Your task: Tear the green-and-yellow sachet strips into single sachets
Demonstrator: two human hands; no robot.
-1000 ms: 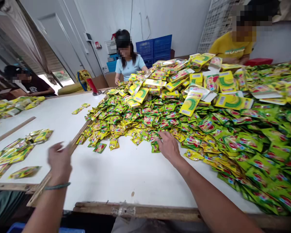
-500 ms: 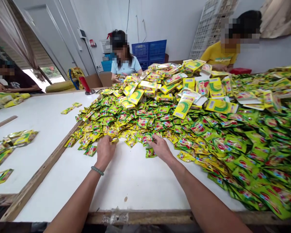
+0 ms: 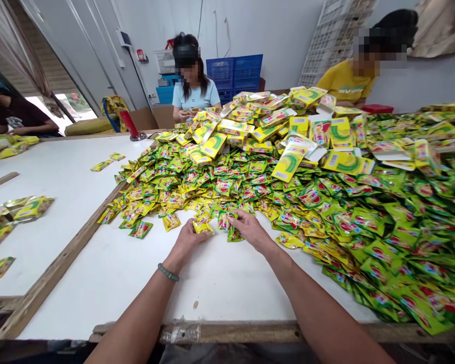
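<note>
My left hand, with a beaded bracelet on its wrist, is closed around a yellow packet. A short way to the right, my right hand pinches a green packet between thumb and fingers. Another green packet lies on the white tabletop just under my right fingers. Beyond both hands spreads a big heap of green and yellow packets. Two loose packets, one a yellow packet and one a green packet, lie left of my left hand.
Yellow cartons are piled on top of the heap. A wooden strip divides the table on the left, with several cartons past it. A red cylinder stands farther back. Co-workers sit at the far side, one in a light blue shirt.
My left hand has moved right, away from the heap's edge, and now shows a yellow packet in its fingers. My right hand has barely moved and now holds up a green packet.
</note>
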